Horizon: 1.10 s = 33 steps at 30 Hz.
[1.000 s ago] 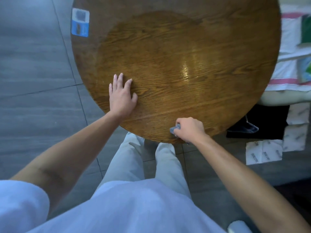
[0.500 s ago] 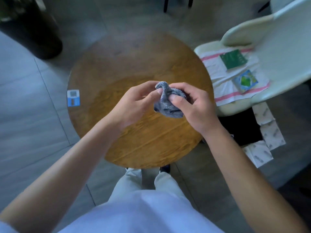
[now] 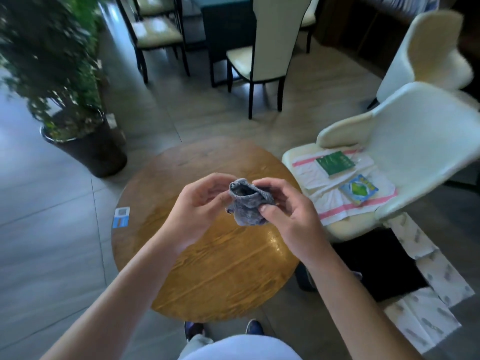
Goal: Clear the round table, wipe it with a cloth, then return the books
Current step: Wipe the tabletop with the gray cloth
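Observation:
A crumpled grey cloth [image 3: 248, 203] hangs in the air above the round wooden table [image 3: 207, 276]. My left hand [image 3: 197, 209] pinches its left side and my right hand [image 3: 288, 214] pinches its right side, thumb on the front. A small blue and white card [image 3: 121, 217] lies at the table's left edge. On the white chair [image 3: 405, 141] to the right, a striped towel [image 3: 335, 201] carries a green book [image 3: 335, 162] and a blue and green book [image 3: 359, 188].
A large potted plant [image 3: 85, 141] stands left of the table. Dining chairs [image 3: 262, 55] and a second white chair [image 3: 428, 53] are behind. A black box with patterned white flaps [image 3: 426, 271] sits on the floor at right. My shoes [image 3: 194, 329] touch the table's near edge.
A second ago my left hand lay flat on the table and my right wiped the near edge. Both hands have since lifted the cloth, and the view has tilted up to show the room.

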Motion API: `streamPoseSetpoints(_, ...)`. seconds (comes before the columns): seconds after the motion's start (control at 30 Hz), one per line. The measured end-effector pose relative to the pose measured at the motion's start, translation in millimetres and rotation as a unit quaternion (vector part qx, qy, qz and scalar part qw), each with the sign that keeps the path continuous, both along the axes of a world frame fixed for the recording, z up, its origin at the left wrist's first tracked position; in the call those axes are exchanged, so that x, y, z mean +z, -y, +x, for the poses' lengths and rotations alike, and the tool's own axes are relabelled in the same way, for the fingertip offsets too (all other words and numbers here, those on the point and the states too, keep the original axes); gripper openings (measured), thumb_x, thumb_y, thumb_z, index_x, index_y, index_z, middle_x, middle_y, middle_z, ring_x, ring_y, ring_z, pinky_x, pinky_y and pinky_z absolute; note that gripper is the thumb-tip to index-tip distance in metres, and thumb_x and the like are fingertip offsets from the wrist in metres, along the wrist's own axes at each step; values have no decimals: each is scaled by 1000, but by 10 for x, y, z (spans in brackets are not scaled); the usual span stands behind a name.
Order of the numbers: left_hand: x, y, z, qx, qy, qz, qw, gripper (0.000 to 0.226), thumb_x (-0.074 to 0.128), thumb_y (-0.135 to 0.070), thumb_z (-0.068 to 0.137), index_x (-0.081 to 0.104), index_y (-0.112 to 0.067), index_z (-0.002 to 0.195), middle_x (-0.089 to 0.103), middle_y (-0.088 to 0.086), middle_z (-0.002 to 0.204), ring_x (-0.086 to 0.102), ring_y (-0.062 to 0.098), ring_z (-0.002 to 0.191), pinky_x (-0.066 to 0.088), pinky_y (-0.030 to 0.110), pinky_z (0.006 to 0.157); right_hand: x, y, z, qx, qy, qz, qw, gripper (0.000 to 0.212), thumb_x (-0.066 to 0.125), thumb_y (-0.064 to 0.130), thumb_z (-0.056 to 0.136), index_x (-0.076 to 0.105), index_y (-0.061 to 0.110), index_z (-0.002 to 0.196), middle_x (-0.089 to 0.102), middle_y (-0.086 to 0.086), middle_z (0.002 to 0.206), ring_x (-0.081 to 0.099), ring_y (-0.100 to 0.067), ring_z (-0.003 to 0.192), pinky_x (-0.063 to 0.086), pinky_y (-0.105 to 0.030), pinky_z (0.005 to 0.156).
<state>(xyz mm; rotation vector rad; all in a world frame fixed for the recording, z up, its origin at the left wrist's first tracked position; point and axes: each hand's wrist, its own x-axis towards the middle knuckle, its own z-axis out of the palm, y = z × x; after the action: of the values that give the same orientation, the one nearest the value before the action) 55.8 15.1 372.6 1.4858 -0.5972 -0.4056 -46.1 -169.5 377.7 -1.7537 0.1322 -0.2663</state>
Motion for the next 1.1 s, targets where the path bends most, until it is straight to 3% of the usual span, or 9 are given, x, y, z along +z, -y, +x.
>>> streamPoseSetpoints(0.13,184,215,-264,4,11,-45,999,13,61,-9,96,69,-4,104,75,-2,94,68,11,88,55,24,81,102,205,-185,12,16,38,999,37,63,10,89,69,28,121,75,1,115,71,-21,109,60,-43,92)
streamPoseSetpoints(0.3,414,391,-513,30,34,-78,996,8,63,-11,96,66,-3,95,69,-2,84,63,9,77,51,21,70,278,342,-314,0,20,16,1000,34,58,13,85,71,28,114,76,8,108,71,-12,105,59,-34,88)
streamPoseSetpoints(0.4,551,421,-567,40,42,-78,995,17,70,-28,92,66,-12,89,66,3,82,59,15,76,50,27,68,380,333,-371,10,12,-4,1000,31,60,28,89,70,36,118,75,14,113,69,-8,112,57,-36,95)
streamPoseSetpoints(0.5,649,438,-601,41,41,-75,995,17,71,-21,95,63,-7,90,64,11,78,57,23,73,47,34,65,423,288,-445,9,-4,-42,999,43,61,53,85,65,43,127,69,21,125,62,1,122,56,-35,100)
streamPoseSetpoints(0.6,732,442,-628,25,48,-52,997,19,69,-22,93,63,-4,92,62,3,69,54,14,61,45,23,55,490,214,-560,-6,-19,-43,999,60,57,67,78,58,49,135,62,23,134,55,13,124,52,-22,101)
streamPoseSetpoints(0.73,719,359,-604,-37,103,17,994,18,71,-31,95,69,-13,93,63,-1,74,56,13,66,47,25,60,560,69,-650,62,-18,-44,997,46,64,50,86,63,41,132,69,15,128,60,-3,128,51,-36,105)
streamPoseSetpoints(0.87,677,281,-634,-22,134,45,990,17,72,-34,94,70,-17,91,59,-9,75,53,11,70,44,29,64,420,-65,-679,-22,-19,-78,997,14,70,17,93,73,26,104,77,8,97,72,-8,98,60,-42,90)
streamPoseSetpoints(1.0,662,272,-687,-15,100,34,994,18,73,-31,91,70,-13,91,61,-5,76,55,13,72,45,29,66,167,-3,-789,-82,-49,-136,986,2,74,26,93,72,25,93,75,11,87,71,-5,86,59,-40,80)
streamPoseSetpoints(1.1,641,332,-750,-47,95,58,993,30,74,-43,89,71,-13,91,61,4,76,56,18,71,45,37,64,124,170,-857,-15,-63,-123,990,25,75,43,94,65,41,116,72,24,112,65,7,108,56,-19,87)
